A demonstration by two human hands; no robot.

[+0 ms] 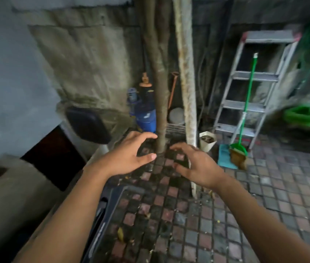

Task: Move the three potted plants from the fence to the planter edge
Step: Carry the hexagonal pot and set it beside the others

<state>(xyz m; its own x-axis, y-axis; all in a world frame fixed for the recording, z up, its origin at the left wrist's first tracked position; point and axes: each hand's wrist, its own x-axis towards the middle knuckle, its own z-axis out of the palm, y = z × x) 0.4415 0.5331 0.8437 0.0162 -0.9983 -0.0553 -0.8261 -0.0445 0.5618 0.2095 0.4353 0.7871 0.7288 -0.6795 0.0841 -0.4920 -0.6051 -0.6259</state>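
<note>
My left hand and my right hand are both stretched out in front of me over the tiled ground, fingers spread and loosely bent, holding nothing. They hover in front of a thin tree trunk. A small white pot with soil stands on the ground just right of a pale post, beyond my right hand. No fence or planter edge shows clearly. The picture is blurred by motion.
A metal stepladder leans at the back right with a green broom and dustpan against it. A green hose coil lies far right. Blue canisters stand behind the trunk. A dark seat and a grey bulk sit at the left.
</note>
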